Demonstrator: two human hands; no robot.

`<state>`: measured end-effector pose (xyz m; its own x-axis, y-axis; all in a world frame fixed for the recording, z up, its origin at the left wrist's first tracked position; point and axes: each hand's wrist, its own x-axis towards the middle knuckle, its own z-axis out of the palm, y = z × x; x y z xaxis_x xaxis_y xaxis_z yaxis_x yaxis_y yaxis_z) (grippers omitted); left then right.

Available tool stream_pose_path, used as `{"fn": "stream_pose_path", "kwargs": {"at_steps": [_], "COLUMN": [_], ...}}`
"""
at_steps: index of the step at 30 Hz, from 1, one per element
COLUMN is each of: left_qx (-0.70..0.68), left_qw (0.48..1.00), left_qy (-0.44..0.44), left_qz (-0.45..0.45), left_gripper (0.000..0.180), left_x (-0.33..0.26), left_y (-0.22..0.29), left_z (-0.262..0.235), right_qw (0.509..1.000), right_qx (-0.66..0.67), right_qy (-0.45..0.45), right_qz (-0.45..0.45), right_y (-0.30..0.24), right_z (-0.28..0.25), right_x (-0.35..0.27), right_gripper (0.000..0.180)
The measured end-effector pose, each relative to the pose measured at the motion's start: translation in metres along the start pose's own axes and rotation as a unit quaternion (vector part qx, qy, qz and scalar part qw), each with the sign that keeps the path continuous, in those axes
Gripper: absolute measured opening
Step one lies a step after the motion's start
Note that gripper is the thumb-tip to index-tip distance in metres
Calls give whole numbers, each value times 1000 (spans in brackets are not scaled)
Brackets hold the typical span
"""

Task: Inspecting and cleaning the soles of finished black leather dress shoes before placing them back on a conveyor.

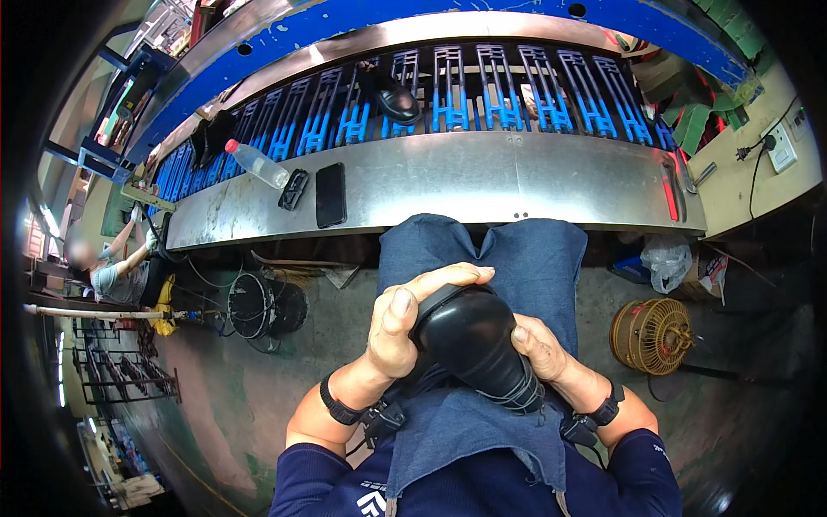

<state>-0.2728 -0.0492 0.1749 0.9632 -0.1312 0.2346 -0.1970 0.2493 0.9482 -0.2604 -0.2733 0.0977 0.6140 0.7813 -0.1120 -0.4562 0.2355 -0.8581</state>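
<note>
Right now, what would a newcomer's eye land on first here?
The black shoe at centre, clasped in the lap by the left hand and right hand. Beyond the knees runs a steel conveyor with blue racks, carrying another shoe; a bottle and phone lie on its ledge.

The shoe [474, 340] is glossy black, lying on a dark blue denim apron [482, 258]. Beyond the apron, a grey steel conveyor [517, 177] carries bright blue racks [500, 90]. On the conveyor lie a black phone [330, 195] and a clear, red-capped bottle [257, 163].
</note>
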Motion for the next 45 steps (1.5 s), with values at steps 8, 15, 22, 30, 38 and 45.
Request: {"fn": "stream_pose_path", "kwargs": {"at_steps": [8,15,22,30,38,45], "left_qx": [7,-2,187,357,-92,-181], "left_qw": [1000,999,982,926,968,961], "left_qy": [-10,-15,24,-21,214,151], "left_qz": [8,-29,14,122,-91,-144], "left_gripper": [75,75,52,72,59,62], "left_x": [-2,-8,-8,-2,-14,-15], "left_y": [-1,5,33,6,-44,-23], "left_z": [0,3,1,3,5,-44], "right_qw": [1000,1000,999,995,956,888], "right_qx": [-6,4,-6,27,-206,-439], "right_qy": [21,25,47,91,202,93], "right_qz": [-4,-13,-11,16,58,-101], "right_y": [5,9,3,14,-17,-55], "right_z": [2,4,5,2,31,36], "right_x": [-2,-3,0,-4,11,11], "right_gripper": [70,70,63,55,50,36]}}
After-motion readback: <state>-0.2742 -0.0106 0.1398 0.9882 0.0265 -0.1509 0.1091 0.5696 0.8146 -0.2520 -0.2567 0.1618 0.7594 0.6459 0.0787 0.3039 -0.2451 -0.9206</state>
